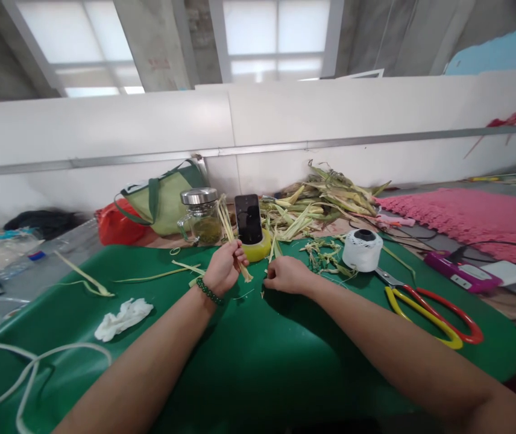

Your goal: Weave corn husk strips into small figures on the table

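A bundle of pale husk strips (226,223) is gripped in the closed fingers of the left hand (222,268), just in front of the phone (248,220). The right hand (289,275), nearer and to the right of the phone, is bent beside a wider husk strip (276,248); whether that strip is pinched cannot be told. The phone is propped upright at a yellow tape roll (260,248). As far as can be judged, only part of the work is done: some strips have been gathered, and green scraps (324,256) are strewn right of the phone, but a large husk heap (330,196) is piled behind and right of it, unsorted. Neither the white thread spool (361,252), right of the phone, nor the open-handled scissors (448,328), farther right and nearer, is held. No tie can be made out on the bundle. Its middle is hidden by the left fingers, the right fingertips are blurred, and both upper arms are cut off by the frame.
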